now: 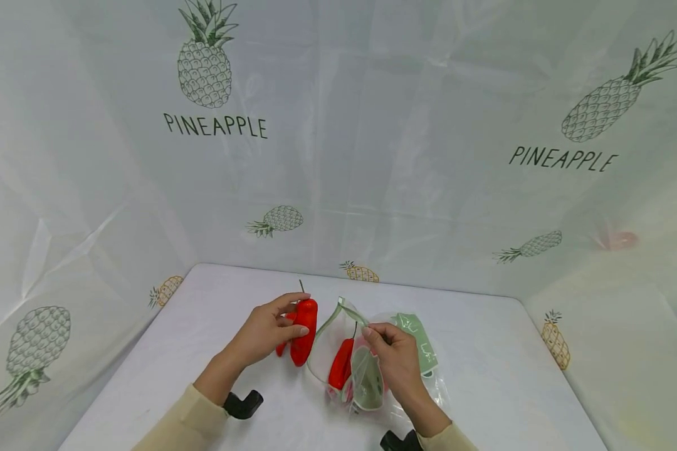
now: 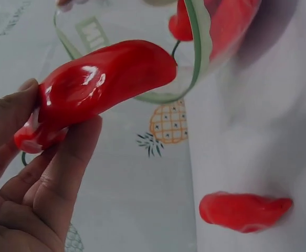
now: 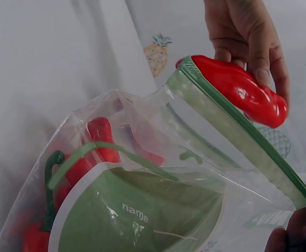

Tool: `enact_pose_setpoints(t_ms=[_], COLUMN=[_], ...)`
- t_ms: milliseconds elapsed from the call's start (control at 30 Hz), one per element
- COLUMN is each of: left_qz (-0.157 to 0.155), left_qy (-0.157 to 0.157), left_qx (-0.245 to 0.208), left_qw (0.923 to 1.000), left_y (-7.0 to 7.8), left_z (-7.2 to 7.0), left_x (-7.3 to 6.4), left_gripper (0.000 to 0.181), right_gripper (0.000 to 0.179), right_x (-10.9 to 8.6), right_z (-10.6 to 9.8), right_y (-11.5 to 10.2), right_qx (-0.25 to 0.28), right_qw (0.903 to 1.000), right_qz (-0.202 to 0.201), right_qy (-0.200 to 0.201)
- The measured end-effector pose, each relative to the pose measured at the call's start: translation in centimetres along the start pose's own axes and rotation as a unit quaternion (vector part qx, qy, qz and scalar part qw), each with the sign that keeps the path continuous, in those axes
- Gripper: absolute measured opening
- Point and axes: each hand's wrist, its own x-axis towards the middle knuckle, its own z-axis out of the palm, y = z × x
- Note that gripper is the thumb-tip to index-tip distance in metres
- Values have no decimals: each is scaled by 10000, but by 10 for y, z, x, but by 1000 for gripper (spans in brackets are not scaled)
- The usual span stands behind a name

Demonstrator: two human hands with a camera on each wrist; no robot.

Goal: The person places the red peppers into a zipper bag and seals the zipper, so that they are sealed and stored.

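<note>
My left hand (image 1: pixel 259 332) grips a glossy red chili pepper (image 1: pixel 304 338) between thumb and fingers, its stem end upward in the head view. The left wrist view shows this pepper (image 2: pixel 105 79) beside the open mouth of a clear zip bag. My right hand (image 1: pixel 399 357) pinches the green-edged rim of that bag (image 1: pixel 368 382), holding its mouth apart. Inside the bag are several red peppers (image 3: pixel 104 139), one with its dark stem up; a green panel marked "name" hides some of them. Another red pepper (image 2: pixel 242 211) lies on the table, partly behind my left hand in the head view.
The white table (image 1: pixel 485 351) meets a hanging sheet (image 1: pixel 383 175) printed with pineapples at its back and sides. A green printed part of the bag lies to the right, behind my right hand. Black devices (image 1: pixel 244 405) are strapped at both wrists.
</note>
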Motion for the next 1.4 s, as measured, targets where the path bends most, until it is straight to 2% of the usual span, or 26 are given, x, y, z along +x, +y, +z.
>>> enact_pose_setpoints(t_ms=[167, 300, 433, 600, 800, 1133, 1267, 1400], left_qz=[-25, -173, -294, -270, -334, -345, -383, -344], left_qy=[-407, -730, -971, -1254, -1344, -1580, -1725, -1605], left_qx=[-28, -140, -121, -201, -91, 353, 363, 454], left_qw=[9992, 9971, 9948, 9915, 9903, 9862, 9836, 9854], left_y=[5, 9, 14, 17, 15, 15, 16, 15], left_z=[7, 15, 23, 31, 39, 45, 48, 51], left_x=[-3, -4, -7, -8, -5, 6, 10, 12], left_gripper=[62, 63, 63, 60, 62, 59, 59, 62], right_gripper=[11, 9, 8, 9, 9, 11, 11, 13], right_x=[1, 2, 1, -1, -3, -6, -7, -9], right_z=[1, 1, 2, 2, 3, 7, 8, 9], right_y=[1, -1, -2, -3, -2, -1, 1, 0], right_qx=[18, 73, 33, -129, -287, -213, -138, -95], right_qw=[10000, 10000, 10000, 9999, 9994, 9994, 9993, 9992], right_qz=[-46, -34, -27, -68, -137, -91, -93, -75], right_qy=[-20, -42, -60, -59, -118, -254, -330, -375])
